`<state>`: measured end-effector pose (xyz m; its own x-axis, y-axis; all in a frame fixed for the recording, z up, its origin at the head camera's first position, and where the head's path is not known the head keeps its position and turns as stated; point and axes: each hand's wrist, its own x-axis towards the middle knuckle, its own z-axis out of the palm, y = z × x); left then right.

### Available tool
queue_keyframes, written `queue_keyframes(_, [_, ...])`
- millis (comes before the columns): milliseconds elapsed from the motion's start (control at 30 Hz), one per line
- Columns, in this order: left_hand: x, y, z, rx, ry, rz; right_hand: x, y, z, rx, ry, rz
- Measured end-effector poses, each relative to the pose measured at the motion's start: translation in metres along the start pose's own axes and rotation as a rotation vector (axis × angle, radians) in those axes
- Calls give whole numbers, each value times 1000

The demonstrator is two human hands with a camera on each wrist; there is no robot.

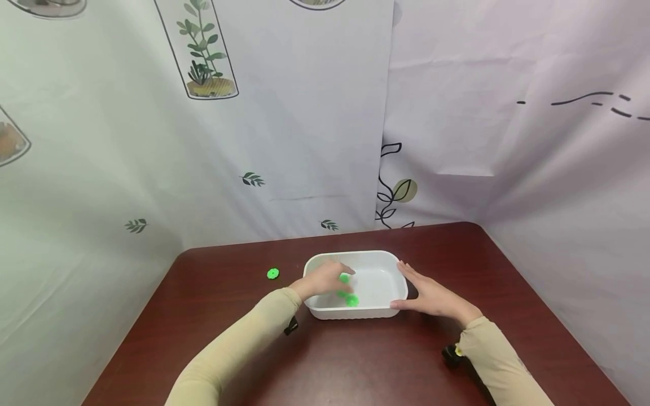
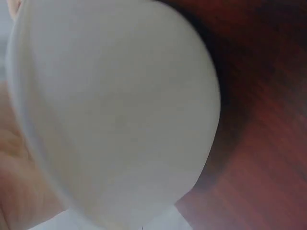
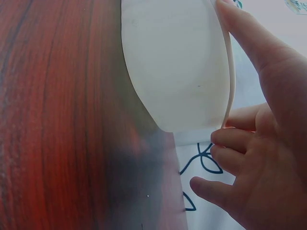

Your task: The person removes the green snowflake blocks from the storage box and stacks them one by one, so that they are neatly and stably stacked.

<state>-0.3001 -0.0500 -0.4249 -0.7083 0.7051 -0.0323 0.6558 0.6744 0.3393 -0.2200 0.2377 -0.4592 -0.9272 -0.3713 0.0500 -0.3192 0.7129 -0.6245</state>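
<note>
A white oblong tray lies on the dark red table, with several small bright green pieces inside its left part. My left hand reaches over the tray's left end, thumb and forefinger spread apart just above those pieces. In the left wrist view the tray's outer wall fills most of the picture and hides the fingertips. At the right end, my right hand touches the rim, its thumb and fingers stretched wide around the corner. The right wrist view shows this hand with fingertips at the tray's rim.
A green scalloped disc lies on the table to the left of the tray. White printed curtains hang behind the table's back edge and along both sides. Black devices sit under the wrists.
</note>
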Motion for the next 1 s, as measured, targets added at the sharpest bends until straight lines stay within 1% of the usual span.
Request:
queue_keyframes(100, [2,2,7,29,0,-3,0,1,0,3,1,1])
queue_keyframes(300, [3,4,21,59,-12,-17,0,1,-1,-5,8,-14])
queue_keyframes(433, [5,5,25,77,-11,-7,0,1,-2,-2,5,-10])
queue_keyframes(600, [8,4,27,74,15,8,1,2,-1,-4,4,-3])
queue_keyframes(800, [11,2,29,48,51,29,1,2,-2,-3,5,-7])
queue_keyframes(1000, [14,-2,32,80,102,19,0,0,-1,1,-3,3])
